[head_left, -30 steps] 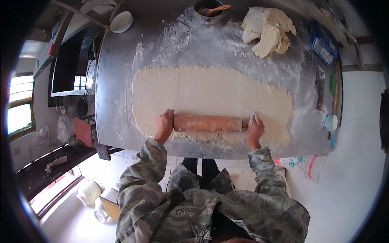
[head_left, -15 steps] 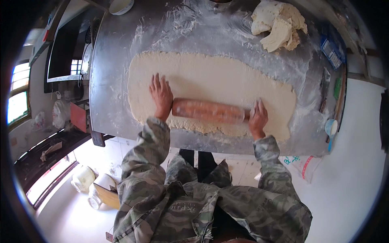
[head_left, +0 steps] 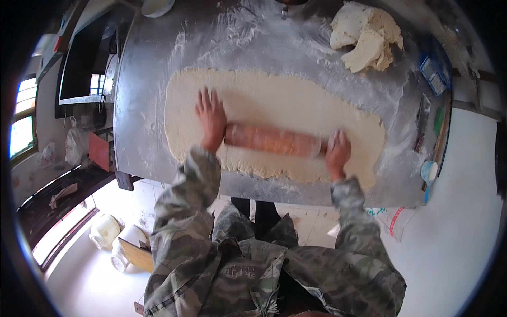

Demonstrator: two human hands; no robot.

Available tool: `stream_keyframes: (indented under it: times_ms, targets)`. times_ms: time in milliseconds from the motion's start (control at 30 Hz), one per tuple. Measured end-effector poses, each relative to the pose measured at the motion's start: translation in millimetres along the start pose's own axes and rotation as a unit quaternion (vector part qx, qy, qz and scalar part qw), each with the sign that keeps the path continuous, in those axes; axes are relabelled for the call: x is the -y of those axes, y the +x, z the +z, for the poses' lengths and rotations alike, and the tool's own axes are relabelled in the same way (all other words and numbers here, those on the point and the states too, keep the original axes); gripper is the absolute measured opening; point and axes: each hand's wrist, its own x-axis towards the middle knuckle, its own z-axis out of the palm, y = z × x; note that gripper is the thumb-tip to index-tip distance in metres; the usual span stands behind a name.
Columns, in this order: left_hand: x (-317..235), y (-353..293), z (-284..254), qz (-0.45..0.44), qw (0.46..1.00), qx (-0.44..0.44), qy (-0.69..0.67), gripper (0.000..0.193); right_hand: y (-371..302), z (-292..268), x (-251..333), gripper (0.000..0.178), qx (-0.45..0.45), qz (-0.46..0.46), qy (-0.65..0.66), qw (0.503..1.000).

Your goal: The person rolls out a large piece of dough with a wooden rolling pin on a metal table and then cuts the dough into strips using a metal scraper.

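A wide sheet of pale dough [head_left: 264, 95] lies flat on the floured metal table, its near edge ragged. Across its nearer half lies a reddish-brown wooden rolling pin [head_left: 274, 140], blurred by motion. My left hand [head_left: 212, 121] presses its palm at the pin's left end, fingers stretched out and spread over the dough. At the other end, my right hand [head_left: 338, 150] covers the handle with its fingers bent; it is slightly blurred. Both handles are largely hidden by the hands. A lumpy mass of dough [head_left: 367, 34] sits at the far right.
The metal table [head_left: 140, 116] carries streaks of flour. Along its right side are a blue package [head_left: 434, 74] and a blue-handled scoop [head_left: 429, 171]. A bowl [head_left: 157, 6] stands at the far left edge. Pale jars [head_left: 105, 231] stand on the floor at lower left.
The rolling pin has shifted slightly away from me over the dough, both hands moving with it. The whole view has also shifted a little.
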Motion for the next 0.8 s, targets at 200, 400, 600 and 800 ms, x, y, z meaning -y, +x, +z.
stream_keyframes:
  times_ms: [200,400,600,800]
  targets:
    - [23,-119,-11,-0.041,0.995,0.061,-0.063,0.046,-105,-12,9,0.04,0.01,-0.011,0.0,1.0]
    - [-11,56,9,-0.01,0.999,-0.038,-0.013,0.046,60,12,-11,0.04,-0.021,0.055,-0.025,0.998]
    - [29,-91,20,-0.025,0.994,0.051,-0.089,0.056,-70,9,-4,0.043,-0.041,0.031,-0.004,0.999]
    - [-23,82,26,-0.004,0.997,-0.077,-0.029,0.036,78,32,-37,0.04,-0.132,0.064,-0.022,0.989]
